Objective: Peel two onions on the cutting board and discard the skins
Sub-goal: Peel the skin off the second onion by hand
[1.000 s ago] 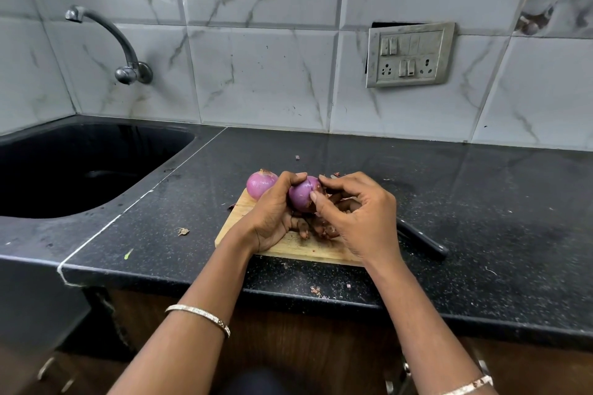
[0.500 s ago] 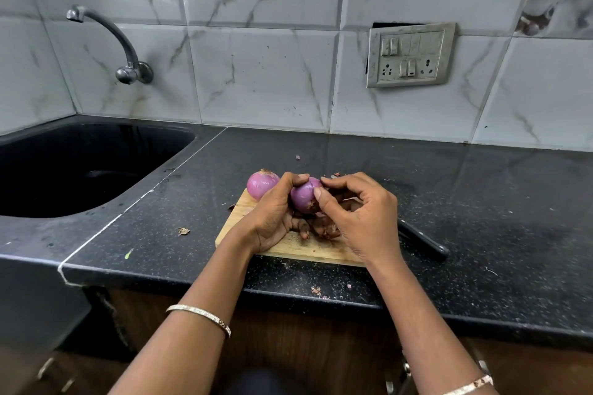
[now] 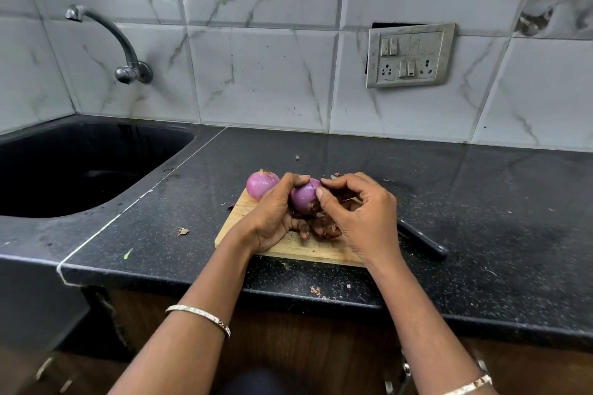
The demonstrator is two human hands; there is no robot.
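My left hand (image 3: pixel 272 215) grips a purple onion (image 3: pixel 305 197) just above the wooden cutting board (image 3: pixel 308 247), thumb curled over its top. My right hand (image 3: pixel 359 218) pinches at the onion's right side with thumb and forefinger. A second pink-purple onion (image 3: pixel 261 183) sits on the board's far left corner, behind my left hand. Dark reddish skins (image 3: pixel 324 228) lie piled on the board under my fingers, partly hidden.
A black-handled knife (image 3: pixel 423 242) lies on the black counter (image 3: pixel 481 202) right of the board, blade hidden behind my right hand. A black sink (image 3: pixel 80 170) with a wall tap (image 3: pixel 122 51) is at left. Skin scraps (image 3: pixel 183 231) dot the counter. Switchboard (image 3: pixel 409 54) on the tiled wall.
My right thumb and forefinger have shifted slightly up the onion's right side. The onion on the board and the knife have not moved.
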